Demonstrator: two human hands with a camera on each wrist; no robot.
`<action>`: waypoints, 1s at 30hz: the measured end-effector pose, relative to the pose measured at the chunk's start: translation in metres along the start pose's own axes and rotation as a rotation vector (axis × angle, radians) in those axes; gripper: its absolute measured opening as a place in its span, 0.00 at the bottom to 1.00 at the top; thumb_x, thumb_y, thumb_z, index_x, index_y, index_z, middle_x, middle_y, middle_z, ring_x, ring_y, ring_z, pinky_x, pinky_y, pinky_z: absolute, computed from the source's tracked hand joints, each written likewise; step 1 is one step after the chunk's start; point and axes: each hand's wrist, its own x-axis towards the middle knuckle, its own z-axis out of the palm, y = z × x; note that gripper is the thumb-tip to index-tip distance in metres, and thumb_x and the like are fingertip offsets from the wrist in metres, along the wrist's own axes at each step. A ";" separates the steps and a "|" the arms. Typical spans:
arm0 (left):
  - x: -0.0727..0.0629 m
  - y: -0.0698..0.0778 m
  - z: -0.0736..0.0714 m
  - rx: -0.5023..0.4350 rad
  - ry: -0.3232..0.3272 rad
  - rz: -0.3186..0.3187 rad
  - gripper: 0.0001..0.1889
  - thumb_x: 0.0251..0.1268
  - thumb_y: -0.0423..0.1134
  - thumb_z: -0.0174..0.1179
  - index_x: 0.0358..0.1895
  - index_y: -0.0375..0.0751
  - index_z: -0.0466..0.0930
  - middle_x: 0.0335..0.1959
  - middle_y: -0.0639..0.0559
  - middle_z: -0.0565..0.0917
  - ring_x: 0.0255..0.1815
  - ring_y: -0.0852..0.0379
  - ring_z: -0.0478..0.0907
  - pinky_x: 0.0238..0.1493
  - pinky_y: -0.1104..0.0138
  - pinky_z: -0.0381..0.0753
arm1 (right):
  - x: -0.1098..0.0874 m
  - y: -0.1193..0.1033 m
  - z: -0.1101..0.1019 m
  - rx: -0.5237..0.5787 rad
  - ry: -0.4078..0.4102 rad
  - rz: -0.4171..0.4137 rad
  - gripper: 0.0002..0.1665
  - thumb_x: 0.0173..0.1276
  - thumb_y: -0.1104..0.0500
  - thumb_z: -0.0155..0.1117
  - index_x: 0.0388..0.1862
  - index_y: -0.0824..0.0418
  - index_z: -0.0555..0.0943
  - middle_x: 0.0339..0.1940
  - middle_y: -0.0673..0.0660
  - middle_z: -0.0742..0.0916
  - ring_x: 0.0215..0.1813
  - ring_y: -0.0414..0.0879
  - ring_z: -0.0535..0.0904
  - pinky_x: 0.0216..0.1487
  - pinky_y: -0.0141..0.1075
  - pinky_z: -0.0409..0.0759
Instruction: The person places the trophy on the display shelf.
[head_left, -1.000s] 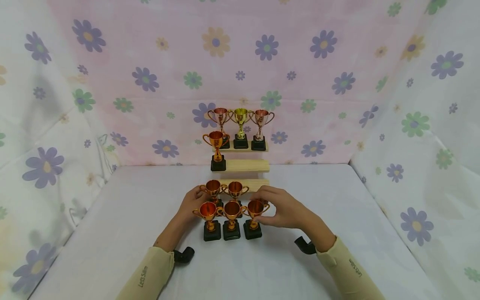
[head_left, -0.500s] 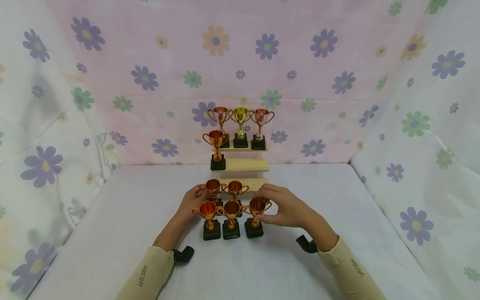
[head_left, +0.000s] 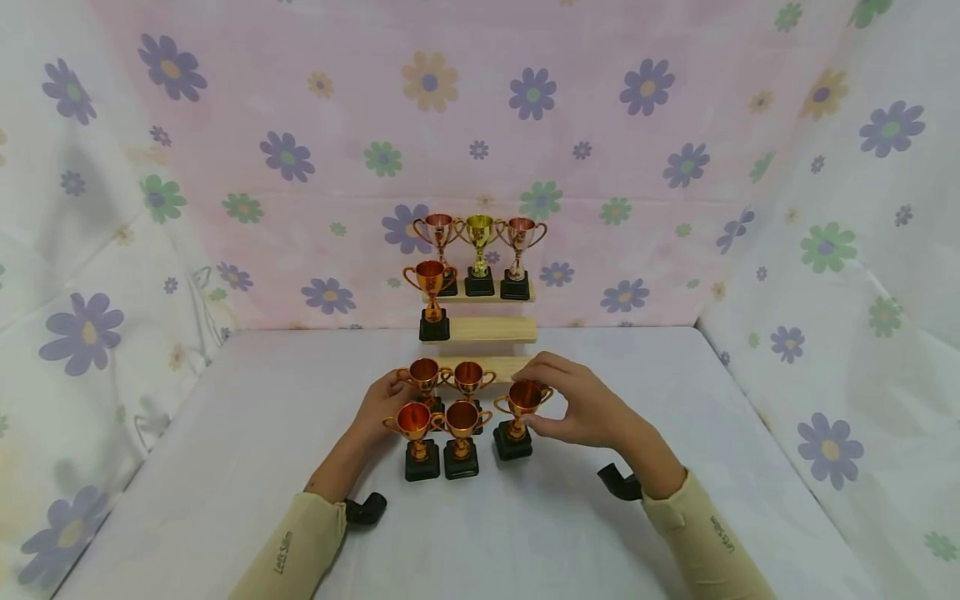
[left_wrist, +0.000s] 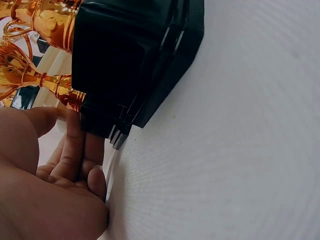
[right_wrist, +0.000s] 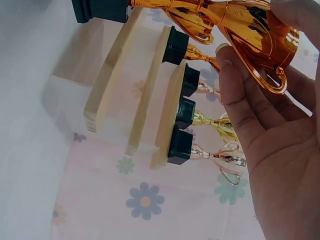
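My right hand (head_left: 585, 404) pinches the cup of an orange-gold trophy (head_left: 525, 398) between thumb and fingers. This trophy tilts slightly, its black base (head_left: 513, 442) apart from the other trophies; it appears raised off the table. In the right wrist view the fingers (right_wrist: 245, 95) lie along the cup and handle. My left hand (head_left: 381, 410) stays beside the back left trophy (head_left: 424, 375), fingers partly hidden behind it. The left wrist view has its fingers (left_wrist: 75, 142) fairly straight against a black base. Another trophy (head_left: 468, 379) stands alongside, and two more (head_left: 414, 421) stand in front.
Behind stands a stepped wooden shelf (head_left: 495, 330). Its top tier bears a yellow-gold trophy (head_left: 480, 237) between two rose-coloured ones; an orange-gold trophy (head_left: 431, 283) stands at the middle tier's left end. Flowered cloth (head_left: 315, 242) encloses the white table (head_left: 285, 392).
My right hand has taken the front right trophy away from its row, moving it right and towards the shelf. The left hand has stayed in place.
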 end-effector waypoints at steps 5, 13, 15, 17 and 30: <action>0.000 -0.001 0.000 -0.008 -0.001 0.004 0.12 0.83 0.40 0.52 0.57 0.36 0.76 0.51 0.41 0.90 0.48 0.55 0.84 0.51 0.71 0.79 | 0.001 0.000 -0.002 -0.021 0.039 -0.001 0.29 0.65 0.59 0.78 0.65 0.57 0.81 0.57 0.49 0.84 0.51 0.39 0.82 0.49 0.36 0.85; 0.001 -0.001 -0.001 0.019 0.003 0.020 0.11 0.83 0.39 0.52 0.55 0.35 0.76 0.47 0.42 0.91 0.45 0.55 0.85 0.48 0.68 0.79 | 0.007 0.002 -0.007 -0.038 0.140 -0.033 0.31 0.63 0.61 0.78 0.66 0.59 0.81 0.55 0.52 0.84 0.50 0.41 0.82 0.49 0.37 0.86; 0.000 -0.001 -0.001 0.028 0.009 0.016 0.12 0.83 0.40 0.53 0.56 0.35 0.76 0.48 0.42 0.91 0.45 0.55 0.84 0.49 0.68 0.79 | 0.009 0.003 -0.007 -0.042 0.160 -0.039 0.32 0.63 0.62 0.79 0.66 0.59 0.81 0.56 0.53 0.84 0.49 0.42 0.82 0.47 0.38 0.86; 0.000 0.000 0.000 0.043 0.016 0.014 0.13 0.83 0.41 0.53 0.58 0.35 0.77 0.49 0.41 0.90 0.47 0.53 0.84 0.51 0.68 0.79 | 0.012 0.004 -0.009 -0.045 0.174 -0.039 0.32 0.63 0.63 0.79 0.66 0.59 0.81 0.55 0.53 0.84 0.49 0.42 0.82 0.47 0.38 0.87; -0.002 0.001 0.000 0.023 0.004 0.012 0.14 0.84 0.43 0.53 0.58 0.36 0.77 0.52 0.41 0.90 0.49 0.52 0.83 0.52 0.67 0.79 | 0.038 0.003 -0.028 -0.104 0.283 -0.067 0.32 0.63 0.62 0.79 0.66 0.62 0.82 0.55 0.56 0.85 0.49 0.46 0.83 0.48 0.42 0.86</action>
